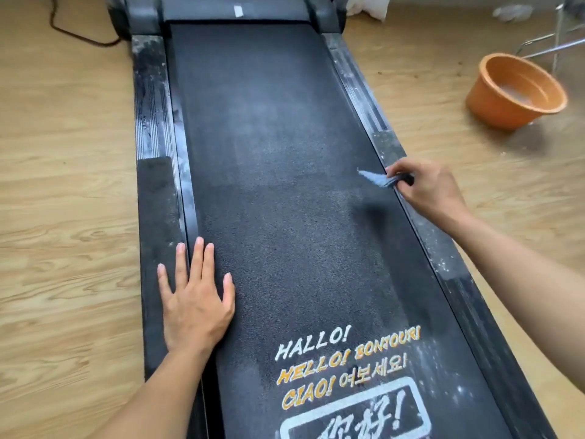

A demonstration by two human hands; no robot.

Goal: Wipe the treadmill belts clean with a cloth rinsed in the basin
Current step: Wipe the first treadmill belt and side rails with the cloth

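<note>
Head view | left hand (196,299) flat on belt (285,137), near left edge, fingers straight, holding nothing | near-middle band looks darker, probably wiped; far half still grey, specks near right, so most seems left | blue cloth (373,178) at belt's right edge, pinched by right hand (427,191), fingers curled | orange basin (516,90) far right on floor, contents unclear | belt's near end cut off
</note>
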